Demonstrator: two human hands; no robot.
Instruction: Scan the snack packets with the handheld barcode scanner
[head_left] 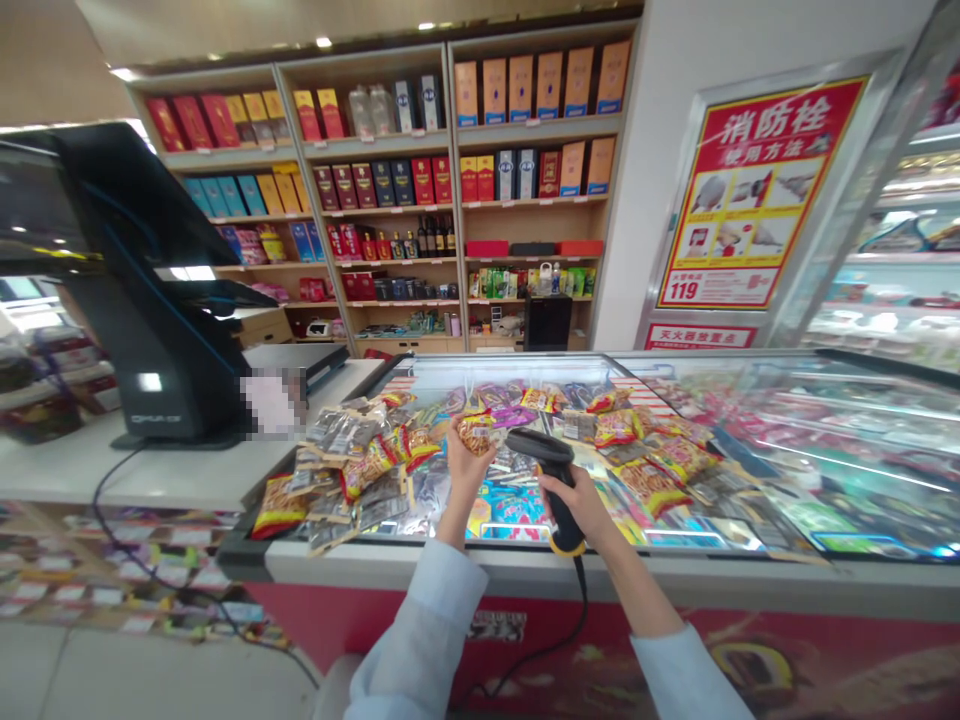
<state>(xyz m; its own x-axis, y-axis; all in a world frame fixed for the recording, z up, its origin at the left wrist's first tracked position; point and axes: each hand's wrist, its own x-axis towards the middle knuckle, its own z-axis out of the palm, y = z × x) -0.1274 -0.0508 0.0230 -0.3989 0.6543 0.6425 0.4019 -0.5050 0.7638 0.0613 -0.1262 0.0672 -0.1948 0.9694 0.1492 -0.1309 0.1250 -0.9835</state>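
My left hand [466, 468] grips a small red and yellow snack packet [475, 432] above the glass top of a chest freezer. Just to its right, my right hand [576, 500] is wrapped round the handle of a black barcode scanner [541, 448], whose head points left at the packet. The scanner's cable hangs down over the freezer front. Left of my hands lies a pile of clear dark snack packets [341, 436] with red and yellow packets [369, 468] among them. More red and yellow packets [654, 484] are spread on the glass to the right.
A black checkout terminal [161, 330] stands on the white counter [187, 475] at the left. The red-fronted freezer [360, 618] spans the near side. Shelves [390, 150] of boxed goods line the back wall, beside a red fire-hydrant sign [761, 195].
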